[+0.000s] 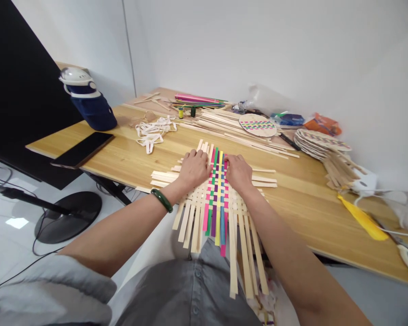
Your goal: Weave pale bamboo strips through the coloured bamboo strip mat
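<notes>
Though lidded, bottle [94, 108] apart from weaving [218, 192]

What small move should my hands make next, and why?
Perhaps snug the far crosswise strips toward you: gaps show between their right ends, and your left hand and right hand sit on the weave, either side of the coloured strips.

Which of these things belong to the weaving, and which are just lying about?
Part of the job, it seems:
- half-woven piece, with the left hand and right hand on it
- loose pale strips, likely spare material
- coloured strips at the back, likewise

Probably just lying about:
- blue bottle
- phone
- orange packet
</notes>
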A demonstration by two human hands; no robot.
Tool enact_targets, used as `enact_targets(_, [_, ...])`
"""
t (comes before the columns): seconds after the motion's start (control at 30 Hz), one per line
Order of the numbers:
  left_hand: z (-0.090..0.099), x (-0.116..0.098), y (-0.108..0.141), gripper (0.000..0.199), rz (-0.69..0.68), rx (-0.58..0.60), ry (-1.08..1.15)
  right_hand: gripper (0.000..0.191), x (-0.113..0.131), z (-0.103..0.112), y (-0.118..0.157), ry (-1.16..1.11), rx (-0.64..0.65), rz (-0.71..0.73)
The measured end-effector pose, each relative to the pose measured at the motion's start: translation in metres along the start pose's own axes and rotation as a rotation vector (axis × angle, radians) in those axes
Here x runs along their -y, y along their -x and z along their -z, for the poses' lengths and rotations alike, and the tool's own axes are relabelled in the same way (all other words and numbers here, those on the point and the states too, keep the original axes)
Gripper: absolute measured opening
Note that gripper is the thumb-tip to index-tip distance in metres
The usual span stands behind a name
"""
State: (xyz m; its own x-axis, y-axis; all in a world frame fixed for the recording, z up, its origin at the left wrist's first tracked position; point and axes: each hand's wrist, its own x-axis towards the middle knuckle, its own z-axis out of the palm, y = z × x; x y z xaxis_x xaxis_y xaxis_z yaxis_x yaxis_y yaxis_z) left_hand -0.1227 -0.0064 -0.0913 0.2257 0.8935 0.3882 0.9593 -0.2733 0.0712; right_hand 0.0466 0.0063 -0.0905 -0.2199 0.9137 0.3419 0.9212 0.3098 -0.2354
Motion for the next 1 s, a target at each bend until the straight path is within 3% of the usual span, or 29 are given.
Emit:
enact_targets(0.3, [0.003, -0.001, 0.003, 0.022, 0.004, -0.011, 0.023, 0.036, 0.001, 0.003, 0.003, -0.068, -0.073, -0.059])
enact_targets(0.43, [0.006, 0.0, 0.005, 0.023, -0.017, -0.009, 0.026, 0.03, -0.018, 0.02, 0.002, -0.056, -0.11, -0.128])
enact_targets(0.53, [0.014, -0.001, 0.001, 0.023, -0.016, 0.062, 0.028, 0.024, -0.036, 0.029, 0.005, -0.018, -0.08, -0.159])
enact_targets(0.7, [0.027, -0.024, -0.013, 0.026, -0.149, 0.071, 0.08, 0.021, -0.048, 0.024, 0.02, 0.019, -0.04, -0.081])
enact_targets(0.8, [0.019, -0.045, -0.019, 0.028, -0.263, 0.105, 0.15, 0.024, -0.046, 0.018, 0.025, 0.029, -0.051, -0.044])
enact_targets(1.0, [-0.007, -0.062, -0.018, 0.029, -0.206, 0.095, 0.159, 0.031, -0.047, 0.015, 0.026, 0.033, -0.064, -0.017])
